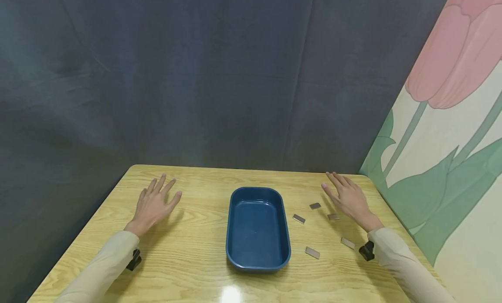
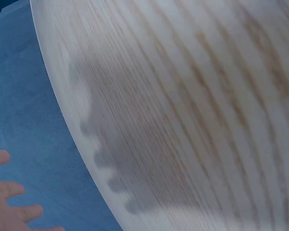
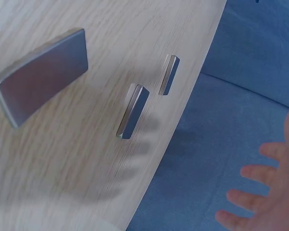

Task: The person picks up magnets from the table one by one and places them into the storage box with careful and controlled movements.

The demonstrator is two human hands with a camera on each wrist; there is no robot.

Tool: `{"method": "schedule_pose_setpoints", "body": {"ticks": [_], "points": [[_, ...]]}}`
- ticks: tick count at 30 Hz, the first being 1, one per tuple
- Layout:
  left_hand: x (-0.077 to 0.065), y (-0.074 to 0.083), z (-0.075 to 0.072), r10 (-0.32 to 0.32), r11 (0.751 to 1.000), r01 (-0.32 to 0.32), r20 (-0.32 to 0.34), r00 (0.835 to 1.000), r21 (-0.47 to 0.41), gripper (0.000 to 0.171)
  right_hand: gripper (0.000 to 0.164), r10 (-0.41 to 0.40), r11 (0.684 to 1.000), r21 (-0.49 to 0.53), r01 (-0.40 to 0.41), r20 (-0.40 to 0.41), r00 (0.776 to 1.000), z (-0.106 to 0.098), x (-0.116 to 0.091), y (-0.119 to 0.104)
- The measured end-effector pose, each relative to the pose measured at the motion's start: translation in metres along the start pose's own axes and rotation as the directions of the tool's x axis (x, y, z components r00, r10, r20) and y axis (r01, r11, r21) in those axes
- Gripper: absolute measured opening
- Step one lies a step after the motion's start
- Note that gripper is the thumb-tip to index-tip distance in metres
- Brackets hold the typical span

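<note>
My left hand [image 1: 152, 207] hovers over the left part of the table with its fingers spread and nothing in them. On the other side, my right hand [image 1: 349, 199] is held above the table, fingers extended and holding nothing. Several small flat grey metal blocks [image 1: 312, 252] lie scattered between the tray and my right arm. Nearest to the right hand is one block [image 1: 333, 216], just below its palm. In the right wrist view a large-looking block [image 3: 45, 77] lies closest to the camera. A blue rectangular tray [image 1: 258, 268] stands at the table's middle with bare floor inside.
The wood-grain table [image 1: 196, 268] ends at a dark blue curtain [image 1: 219, 85] behind it. To the right stands a wall [image 1: 466, 250] painted with tulips. Each wrist carries a small black device [image 1: 367, 250] under the sleeve.
</note>
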State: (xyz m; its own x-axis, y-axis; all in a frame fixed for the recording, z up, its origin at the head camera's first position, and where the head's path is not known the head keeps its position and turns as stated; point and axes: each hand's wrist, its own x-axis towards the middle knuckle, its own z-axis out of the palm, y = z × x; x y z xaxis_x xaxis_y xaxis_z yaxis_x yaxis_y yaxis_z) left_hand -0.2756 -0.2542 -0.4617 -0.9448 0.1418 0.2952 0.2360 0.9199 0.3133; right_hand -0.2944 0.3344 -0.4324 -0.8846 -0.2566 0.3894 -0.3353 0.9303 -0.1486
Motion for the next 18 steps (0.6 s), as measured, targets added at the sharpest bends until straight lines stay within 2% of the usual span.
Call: {"method": "schedule_pose_setpoints", "body": {"ticks": [18], "points": [[-0.0018,0.0068,0.0000,-0.012,0.999,0.012,-0.005,1.000,-0.033,0.070,0.059,-0.034,0.999,0.000,0.034,-0.025,0.999,-0.0001,0.0017,-0.0015]]}}
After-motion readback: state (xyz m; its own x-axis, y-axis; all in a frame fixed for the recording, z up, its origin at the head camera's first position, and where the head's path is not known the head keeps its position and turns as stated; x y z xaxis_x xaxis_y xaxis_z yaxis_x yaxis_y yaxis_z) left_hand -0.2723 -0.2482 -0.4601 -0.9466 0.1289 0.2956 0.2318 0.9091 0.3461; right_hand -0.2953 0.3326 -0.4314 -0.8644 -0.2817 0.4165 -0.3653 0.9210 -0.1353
